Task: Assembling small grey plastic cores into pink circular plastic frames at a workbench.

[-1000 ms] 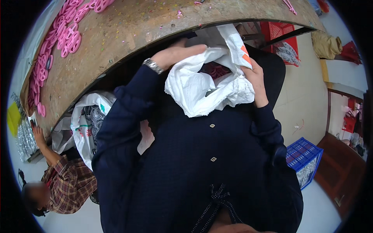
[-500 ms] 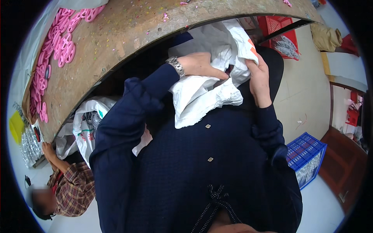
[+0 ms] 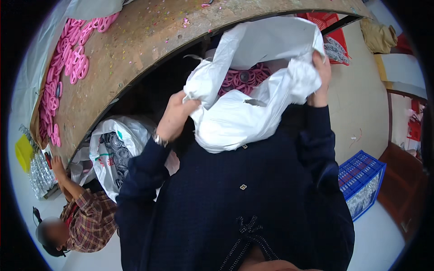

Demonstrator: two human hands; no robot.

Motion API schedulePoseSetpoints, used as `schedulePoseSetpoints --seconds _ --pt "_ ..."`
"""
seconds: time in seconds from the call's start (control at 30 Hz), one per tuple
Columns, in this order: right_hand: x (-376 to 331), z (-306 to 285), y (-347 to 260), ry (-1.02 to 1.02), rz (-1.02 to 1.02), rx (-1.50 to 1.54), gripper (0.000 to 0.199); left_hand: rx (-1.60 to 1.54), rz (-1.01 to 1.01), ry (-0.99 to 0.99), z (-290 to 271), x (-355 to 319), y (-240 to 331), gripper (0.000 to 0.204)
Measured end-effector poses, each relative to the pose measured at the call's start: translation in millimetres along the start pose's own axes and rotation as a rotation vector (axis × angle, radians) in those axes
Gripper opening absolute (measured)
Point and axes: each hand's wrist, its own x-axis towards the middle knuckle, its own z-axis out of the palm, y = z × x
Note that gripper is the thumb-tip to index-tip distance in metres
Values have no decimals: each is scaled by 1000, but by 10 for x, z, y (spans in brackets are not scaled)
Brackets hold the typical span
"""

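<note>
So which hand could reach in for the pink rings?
Probably the left hand. It pinches only the near edge of the white bag, close to the pink rings, while the right hand props up the bag's far side.

I've got both arms up in dark sleeves, elbows bent: L hand (image 3: 177, 115) fingers curled shut in a grip, watch at wrist, R hand (image 3: 320, 79) raised higher, also clenched.

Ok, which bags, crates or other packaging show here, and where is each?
White plastic bag: held open by left hand and right hand, pink rings inside.
White printed sack: under the table edge, lower left, holding dark rings.
Blue crate: floor, right.
Red crate: top right, partly hidden.
</note>
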Motion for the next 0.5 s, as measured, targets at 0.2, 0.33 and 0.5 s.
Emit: schedulePoseSetpoints --seconds 0.2,0.33,0.5 --pt "-542 828 -450 -486 -243 -295 37 -109 124 58 92 -373 138 31" --pt "-395 571 -680 -430 -36 -27 37 -301 94 144 90 -549 307 33" --pt "60 -161 -634 75 80 -436 24 89 228 -193 581 -613 207 25"
